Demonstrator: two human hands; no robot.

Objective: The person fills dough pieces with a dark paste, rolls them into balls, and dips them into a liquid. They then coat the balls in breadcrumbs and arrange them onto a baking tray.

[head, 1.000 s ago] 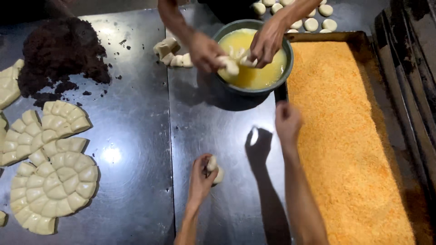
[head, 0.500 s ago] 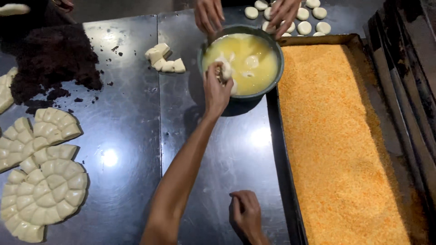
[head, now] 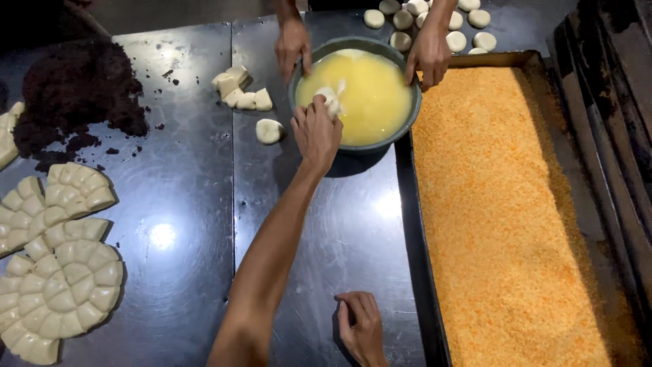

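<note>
Left hand: the left hand (head: 316,132) is reaching out on a long bare arm over the near rim of the bowl, fingers closed around a dough piece (head: 331,100), which is being held just above the yellow liquid at the bowl's near-left side.
Right hand: the right hand (head: 361,327) is resting on the steel table (head: 190,204) near the bottom edge, fingers curled loosely together; whether anything is lying under them I cannot tell.
Dough piece: pale, cream-white and lumpy, it is showing only partly past the fingertips.
Bowl: the round dark bowl (head: 293,95) is sitting at the far middle of the table, filled with yellow liquid (head: 370,95), its right side touching the tray's corner.
Other person: a co-worker's two hands (head: 293,44) are gripping the far rim, one on each side.
Tray edge: the long dark tray (head: 420,272) of orange crumbs (head: 502,211) is running down the right side, its raised wall lying just beside the right hand.
Open room: bare steel is lying between the left arm and the tray, and also left of the arm.
Left edge: scored fan-shaped dough rounds (head: 64,278) are lying at the lower left, a heap of dark filling (head: 75,88) above them.
Near the bowl: cut dough lumps (head: 241,92) are lying just left of it; small dough discs (head: 468,27) are lying beyond it, at the far right.
</note>
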